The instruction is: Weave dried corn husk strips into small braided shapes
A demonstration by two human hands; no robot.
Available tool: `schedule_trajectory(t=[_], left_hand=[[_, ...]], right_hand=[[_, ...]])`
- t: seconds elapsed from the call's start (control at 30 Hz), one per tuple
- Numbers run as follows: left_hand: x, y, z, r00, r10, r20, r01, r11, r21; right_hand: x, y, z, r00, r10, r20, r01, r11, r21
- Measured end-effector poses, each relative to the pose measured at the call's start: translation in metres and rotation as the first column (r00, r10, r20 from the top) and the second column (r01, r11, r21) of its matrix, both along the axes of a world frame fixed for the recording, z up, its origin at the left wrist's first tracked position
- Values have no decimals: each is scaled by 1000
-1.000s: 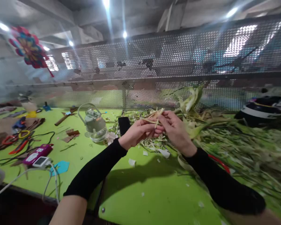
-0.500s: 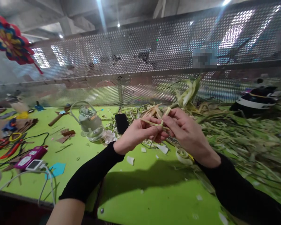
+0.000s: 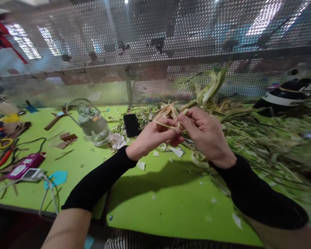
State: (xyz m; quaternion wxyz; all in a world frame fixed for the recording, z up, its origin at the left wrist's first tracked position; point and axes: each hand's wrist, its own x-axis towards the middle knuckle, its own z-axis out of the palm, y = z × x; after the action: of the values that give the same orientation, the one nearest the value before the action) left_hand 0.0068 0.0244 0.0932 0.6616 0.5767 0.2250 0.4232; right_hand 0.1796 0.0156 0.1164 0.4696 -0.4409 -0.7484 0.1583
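Green table [image 3: 155, 214] before a mesh screen [image 3: 150, 65]: a pale strip [image 3: 165, 124] was held above the surface, with a phone [image 3: 131, 125] at nine o'clock of it and leaf scraps [image 3: 261, 145] at three o'clock. Thumb and curled fingers of the left hand [image 3: 150, 136] gripped the strip, while the right hand [image 3: 204, 136] pinched its upturned end close by. Good handling probably called for a steady left grip and a light, even right pull, since so narrow a piece seemed apt to split.

thin, pale yellow-green strips [image 3: 163, 124] meet at an angle (joined or not, unclear), pinched in the fingers [image 3: 170, 134].
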Motion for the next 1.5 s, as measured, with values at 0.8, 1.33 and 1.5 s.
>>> schedule_trajectory(t=[0.8, 1.33, 1.5], left_hand=[[6, 6, -3, 995, 98, -13, -99, 990, -100], [3, 15, -7, 964, 251, 90, -256, 966, 49], [3, 20, -13, 962, 204, 182, -216, 976, 44]], right_hand=[[24, 13, 6, 988, 100, 117, -74, 974, -212], [28, 11, 13, 973, 24, 231, 14, 987, -159], [27, 17, 7, 982, 31, 189, -13, 995, -96]])
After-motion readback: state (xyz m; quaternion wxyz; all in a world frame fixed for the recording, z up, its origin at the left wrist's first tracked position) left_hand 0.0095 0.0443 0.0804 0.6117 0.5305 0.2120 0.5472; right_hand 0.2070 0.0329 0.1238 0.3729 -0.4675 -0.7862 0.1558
